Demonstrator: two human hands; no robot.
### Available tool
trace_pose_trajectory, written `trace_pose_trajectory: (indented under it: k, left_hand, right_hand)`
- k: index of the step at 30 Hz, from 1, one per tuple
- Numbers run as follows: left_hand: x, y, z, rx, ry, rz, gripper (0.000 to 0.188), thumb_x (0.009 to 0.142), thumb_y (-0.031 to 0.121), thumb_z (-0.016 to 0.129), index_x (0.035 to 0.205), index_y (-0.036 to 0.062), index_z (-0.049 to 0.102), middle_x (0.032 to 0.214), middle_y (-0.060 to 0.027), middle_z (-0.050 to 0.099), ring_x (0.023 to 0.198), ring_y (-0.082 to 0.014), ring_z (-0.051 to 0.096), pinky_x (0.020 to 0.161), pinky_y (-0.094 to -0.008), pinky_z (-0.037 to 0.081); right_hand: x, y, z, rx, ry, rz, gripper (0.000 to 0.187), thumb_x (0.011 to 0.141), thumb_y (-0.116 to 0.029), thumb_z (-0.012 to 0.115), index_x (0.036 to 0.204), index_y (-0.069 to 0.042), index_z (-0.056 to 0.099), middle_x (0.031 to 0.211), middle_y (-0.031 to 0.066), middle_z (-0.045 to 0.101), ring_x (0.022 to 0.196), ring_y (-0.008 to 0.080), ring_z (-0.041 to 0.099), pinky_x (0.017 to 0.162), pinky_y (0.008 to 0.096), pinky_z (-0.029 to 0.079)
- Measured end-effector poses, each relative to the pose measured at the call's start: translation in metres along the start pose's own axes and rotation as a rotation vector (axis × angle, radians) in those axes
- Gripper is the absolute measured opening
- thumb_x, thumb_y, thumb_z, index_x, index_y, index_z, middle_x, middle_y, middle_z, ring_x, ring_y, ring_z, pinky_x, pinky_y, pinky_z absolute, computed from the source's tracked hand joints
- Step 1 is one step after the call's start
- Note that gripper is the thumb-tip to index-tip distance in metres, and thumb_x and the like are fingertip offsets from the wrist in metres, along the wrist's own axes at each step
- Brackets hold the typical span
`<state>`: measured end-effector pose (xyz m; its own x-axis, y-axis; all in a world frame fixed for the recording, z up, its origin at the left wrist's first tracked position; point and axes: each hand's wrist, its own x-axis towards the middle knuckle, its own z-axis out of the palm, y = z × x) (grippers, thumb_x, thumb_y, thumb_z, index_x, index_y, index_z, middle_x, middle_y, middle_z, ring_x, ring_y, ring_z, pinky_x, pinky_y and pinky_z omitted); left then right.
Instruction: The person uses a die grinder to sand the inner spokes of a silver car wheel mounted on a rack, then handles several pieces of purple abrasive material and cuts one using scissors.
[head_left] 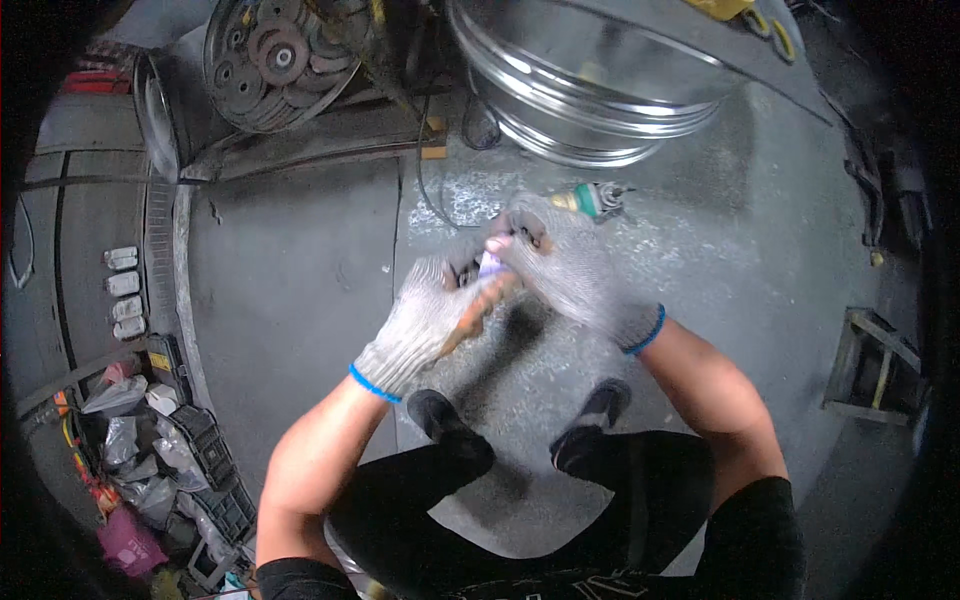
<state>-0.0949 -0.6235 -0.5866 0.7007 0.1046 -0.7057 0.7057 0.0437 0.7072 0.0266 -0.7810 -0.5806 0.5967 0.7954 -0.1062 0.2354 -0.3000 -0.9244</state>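
Observation:
Both my hands wear pale knit gloves with blue cuffs, and they meet in front of me above the floor. My left hand (425, 312) is closed, its palm side stained orange-brown. Between its fingers shows a small pale purple-white piece (490, 265), mostly covered, so its kind is unclear. My right hand (575, 262) is closed too, curled over the same small piece from the right, a little blurred. Just beyond it, a green and silver hand-held power tool (597, 199) lies on the floor.
Shiny metal wheel rims (600, 120) stand at the back. Worn grinding discs fill a round container (283, 58) at the back left. Plastic bags (122, 440) and black crates (200, 440) crowd the near left. A metal frame (875, 365) stands at the right.

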Motion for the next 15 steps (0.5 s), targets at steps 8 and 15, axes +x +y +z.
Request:
trace_pose_trajectory:
  k: [8, 15]
  left_hand:
    - [0.031, -0.019, -0.027, 0.039, 0.160, 0.156, 0.041, 0.088, 0.044, 0.070, 0.084, 0.0042, 0.066, 0.060, 0.0014, 0.052, 0.046, -0.0075, 0.044, 0.044, -0.0256, 0.035]
    - [0.026, -0.047, -0.033, 0.101, 0.205, 0.118, 0.054, 0.087, 0.039, 0.073, 0.125, 0.0017, 0.064, 0.059, 0.0024, 0.051, 0.048, -0.0067, 0.045, 0.048, -0.0243, 0.038]
  right_hand:
    - [0.058, 0.060, 0.009, -0.241, 0.170, -0.252, 0.031, 0.088, -0.031, 0.066, 0.089, -0.002, 0.055, 0.075, 0.0202, 0.060, 0.075, 0.0401, 0.062, 0.065, 0.0468, 0.047]
    - [0.041, 0.078, 0.007, 0.234, -0.031, 0.098, 0.027, 0.097, -0.026, 0.059, 0.107, 0.000, 0.056, 0.088, 0.0057, 0.059, 0.073, 0.0142, 0.064, 0.055, 0.0255, 0.055]
